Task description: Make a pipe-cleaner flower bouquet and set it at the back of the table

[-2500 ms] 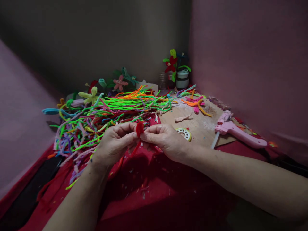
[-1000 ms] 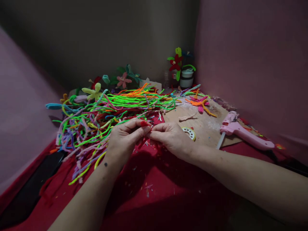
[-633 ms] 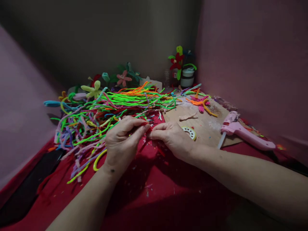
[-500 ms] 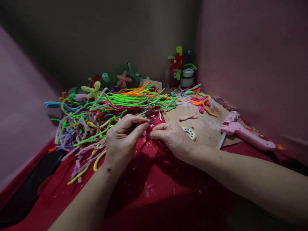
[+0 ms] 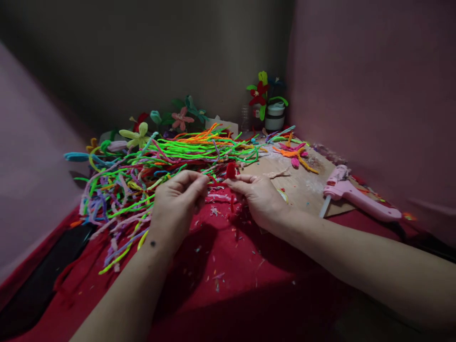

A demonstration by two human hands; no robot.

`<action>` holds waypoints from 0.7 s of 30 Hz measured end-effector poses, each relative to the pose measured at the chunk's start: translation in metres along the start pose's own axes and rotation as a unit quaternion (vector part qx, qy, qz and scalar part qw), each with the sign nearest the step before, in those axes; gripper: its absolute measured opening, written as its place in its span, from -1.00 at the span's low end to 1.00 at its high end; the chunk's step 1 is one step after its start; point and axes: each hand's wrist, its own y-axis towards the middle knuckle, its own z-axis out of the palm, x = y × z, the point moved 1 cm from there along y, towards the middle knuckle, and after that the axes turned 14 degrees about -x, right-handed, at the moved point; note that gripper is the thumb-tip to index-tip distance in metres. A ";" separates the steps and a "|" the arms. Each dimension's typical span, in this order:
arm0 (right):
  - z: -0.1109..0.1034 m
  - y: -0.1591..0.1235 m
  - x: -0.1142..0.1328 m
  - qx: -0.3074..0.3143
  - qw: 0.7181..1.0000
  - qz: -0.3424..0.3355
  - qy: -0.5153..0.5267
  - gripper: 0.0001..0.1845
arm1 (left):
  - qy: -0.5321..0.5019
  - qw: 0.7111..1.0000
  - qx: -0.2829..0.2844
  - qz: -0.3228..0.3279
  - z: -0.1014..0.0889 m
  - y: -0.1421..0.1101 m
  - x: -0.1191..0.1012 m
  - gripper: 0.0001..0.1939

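Observation:
A red pipe cleaner (image 5: 231, 171) stands up as a folded, petal-like loop above the fingertips of my right hand (image 5: 262, 203), which pinches its base. A red length runs left from there to my left hand (image 5: 178, 202), whose thumb and forefinger are closed on its end. Another red strand dangles below the right fingers. Just beyond the left hand lies a tangled heap of bright pipe cleaners (image 5: 185, 149), mostly green on top. The right hand partly covers a pale round disc (image 5: 282, 194).
A pink glue gun (image 5: 361, 197) lies right of a brown board (image 5: 302, 187). On the board is an orange and pink pipe-cleaner piece (image 5: 297, 153). Fuzzy flowers (image 5: 183, 118) and a lidded cup (image 5: 275, 118) stand at the back. A black object (image 5: 42, 280) lies at left.
My hands have moved apart, the left drawing away to the left. The red loop now shows upright above the right fingers, with a stretch of red between the hands.

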 end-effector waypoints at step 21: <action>0.006 -0.002 0.003 0.022 0.999 -0.028 0.019 -0.97 | -0.054 0.996 0.065 -0.010 0.015 -0.009 0.004 -0.93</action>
